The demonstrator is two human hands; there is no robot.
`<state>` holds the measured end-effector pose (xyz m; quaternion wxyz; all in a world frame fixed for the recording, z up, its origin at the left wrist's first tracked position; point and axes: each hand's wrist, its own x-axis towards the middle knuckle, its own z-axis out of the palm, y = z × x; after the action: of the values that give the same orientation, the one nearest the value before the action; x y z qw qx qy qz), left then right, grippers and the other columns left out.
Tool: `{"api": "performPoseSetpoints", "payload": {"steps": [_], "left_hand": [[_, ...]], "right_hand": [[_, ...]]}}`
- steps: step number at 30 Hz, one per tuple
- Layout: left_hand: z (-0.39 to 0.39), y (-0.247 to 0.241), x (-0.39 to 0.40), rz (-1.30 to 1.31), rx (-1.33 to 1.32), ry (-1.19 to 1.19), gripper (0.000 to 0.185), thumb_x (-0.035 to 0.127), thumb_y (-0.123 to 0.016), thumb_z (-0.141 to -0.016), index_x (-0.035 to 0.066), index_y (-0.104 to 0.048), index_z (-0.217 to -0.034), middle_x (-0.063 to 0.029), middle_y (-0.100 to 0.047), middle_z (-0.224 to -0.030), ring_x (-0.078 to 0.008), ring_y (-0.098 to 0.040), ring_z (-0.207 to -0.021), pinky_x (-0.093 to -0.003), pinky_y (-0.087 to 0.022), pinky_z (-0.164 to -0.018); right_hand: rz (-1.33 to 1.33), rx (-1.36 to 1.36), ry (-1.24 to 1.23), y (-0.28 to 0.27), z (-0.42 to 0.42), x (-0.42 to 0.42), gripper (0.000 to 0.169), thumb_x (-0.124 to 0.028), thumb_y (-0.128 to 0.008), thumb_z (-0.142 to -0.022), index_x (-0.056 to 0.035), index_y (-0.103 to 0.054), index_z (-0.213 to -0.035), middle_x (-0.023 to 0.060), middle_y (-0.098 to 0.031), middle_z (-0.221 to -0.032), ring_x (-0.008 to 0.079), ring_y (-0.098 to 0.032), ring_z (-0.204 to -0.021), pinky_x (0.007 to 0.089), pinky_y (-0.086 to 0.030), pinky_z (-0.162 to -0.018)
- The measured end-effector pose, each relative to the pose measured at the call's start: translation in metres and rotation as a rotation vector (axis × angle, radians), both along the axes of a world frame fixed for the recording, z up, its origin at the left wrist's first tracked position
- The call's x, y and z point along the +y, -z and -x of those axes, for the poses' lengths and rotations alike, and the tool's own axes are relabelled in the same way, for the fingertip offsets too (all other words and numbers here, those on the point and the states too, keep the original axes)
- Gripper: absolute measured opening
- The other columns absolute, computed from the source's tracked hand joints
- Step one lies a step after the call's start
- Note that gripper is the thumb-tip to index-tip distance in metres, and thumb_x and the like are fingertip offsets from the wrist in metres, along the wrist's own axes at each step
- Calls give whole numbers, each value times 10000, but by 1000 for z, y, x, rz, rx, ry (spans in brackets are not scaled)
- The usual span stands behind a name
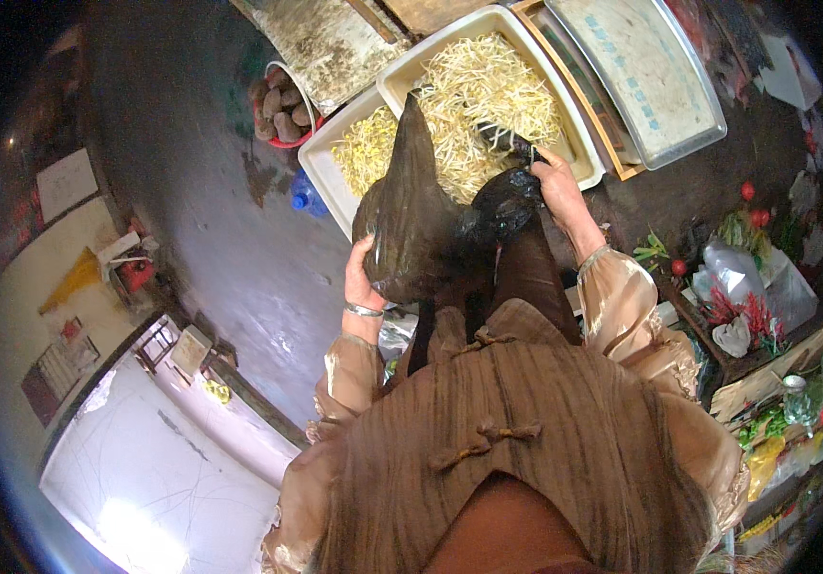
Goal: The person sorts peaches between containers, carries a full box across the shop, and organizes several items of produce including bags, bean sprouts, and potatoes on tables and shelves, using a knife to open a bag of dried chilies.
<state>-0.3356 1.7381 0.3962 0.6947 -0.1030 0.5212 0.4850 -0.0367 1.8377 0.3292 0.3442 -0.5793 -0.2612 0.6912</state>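
Observation:
My left hand [360, 269], with a silver bangle at its wrist, holds the lower left side of a dark plastic bag [411, 208], whose pointed corner sticks up over the trays. My right hand [555, 183] pinches a gathered black part of plastic by the front right rim of a white tray [584, 147]. Long pale bean sprouts [490, 86] fill much of that tray. Left of it, a second white tray [322, 154] holds shorter yellow-headed sprouts [365, 143], partly covered by the bag. The bag's contents are hidden.
A red basket [293, 142] of brown tubers stands beyond the trays at left, with a blue plastic bottle [307, 195] nearer. A glass-like lidded case [645, 79] lies right of the trays. Plastic bags [734, 276] and vegetables crowd the right side.

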Motion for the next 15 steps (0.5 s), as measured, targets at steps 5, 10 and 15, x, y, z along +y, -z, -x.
{"api": "performPoseSetpoints", "payload": {"steps": [5,10,15], "left_hand": [[8,10,-4,68,27,2,343,202,-623,-834,14,-581,-1118,-122,-644,-1076,-268,-627,-961,-407,-511,-863],[16,30,-9,100,25,55,318,197,-622,-840,16,-591,-1099,-117,-658,-1034,-254,-632,-944,-398,-512,-860],[16,34,1,146,-24,134,278,211,-630,-833,32,-619,-1047,-88,-664,-1002,-232,-628,-921,-374,-509,-841]], "right_hand": [[-96,16,-17,-28,6,6,321,3,-457,-768,18,-637,-1033,48,-633,-984,130,-551,-893,231,-407,-827],[-279,37,-88,-66,14,8,158,32,-452,-738,9,-593,-806,31,-599,-840,124,-542,-858,233,-395,-822],[-467,127,-304,-117,16,7,100,30,-450,-710,8,-543,-738,35,-571,-779,133,-534,-813,255,-407,-791]]}}
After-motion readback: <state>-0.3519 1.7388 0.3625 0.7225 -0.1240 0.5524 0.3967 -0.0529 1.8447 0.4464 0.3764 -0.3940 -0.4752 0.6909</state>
